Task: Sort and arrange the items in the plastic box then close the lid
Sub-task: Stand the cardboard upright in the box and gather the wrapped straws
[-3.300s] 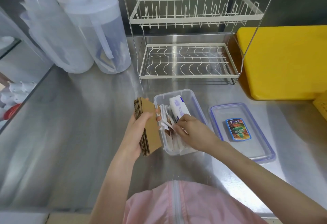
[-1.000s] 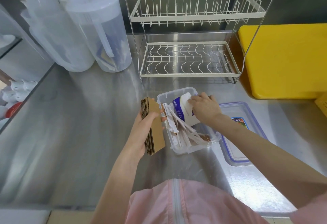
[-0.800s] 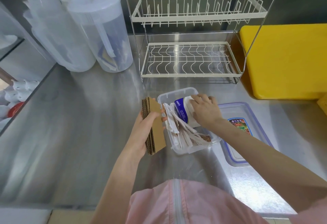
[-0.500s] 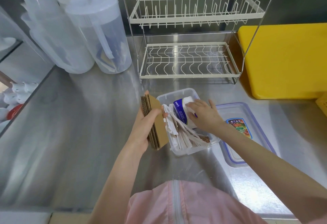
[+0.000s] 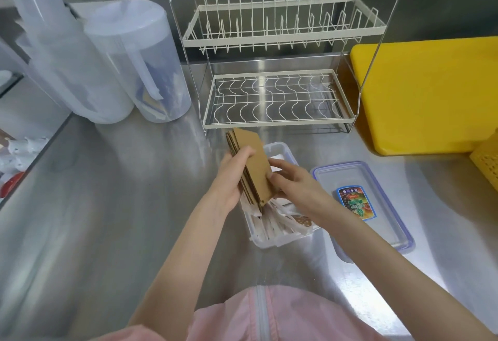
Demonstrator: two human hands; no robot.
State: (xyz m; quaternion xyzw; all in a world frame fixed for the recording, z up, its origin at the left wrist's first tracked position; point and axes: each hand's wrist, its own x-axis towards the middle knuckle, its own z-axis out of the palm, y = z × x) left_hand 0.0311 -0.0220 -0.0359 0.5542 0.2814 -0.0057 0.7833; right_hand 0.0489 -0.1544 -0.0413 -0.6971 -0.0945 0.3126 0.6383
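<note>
Steel counter [image 5: 113, 206] fills the view, shiny and bare across its left half, with a two-tier white wire rack [image 5: 277, 71] standing at the back. To the rack's left stand two translucent plastic jugs [image 5: 134, 60], touching side by side; to its right lies a thick yellow board [image 5: 431, 92], and the corner of a yellow basket [image 5: 487, 162] shows at the right edge. Near the middle of the counter sits the clear plastic box [image 5: 277, 238], open, with white paper packets [image 5: 275, 224] lying slantwise in its near end and a white pack at the far end mostly hidden behind the hands. Its lid [image 5: 388, 206] lies flat on the counter just to the right of the box, with a coloured label on it. Above the box, the left hand [image 5: 231, 179] grips a stack of brown cardboard pieces [image 5: 253, 168], fingers curled around the left edge and thumb pressed on the front face; the stack stands on edge, tilted, its lower end over the packets. Whether it touches them cannot be told. The right hand [image 5: 293, 181] is also on the stack, thumb against the front face near the lower right and fingers spread behind it. A pink garment [image 5: 269, 316] shows at the bottom of the view.
</note>
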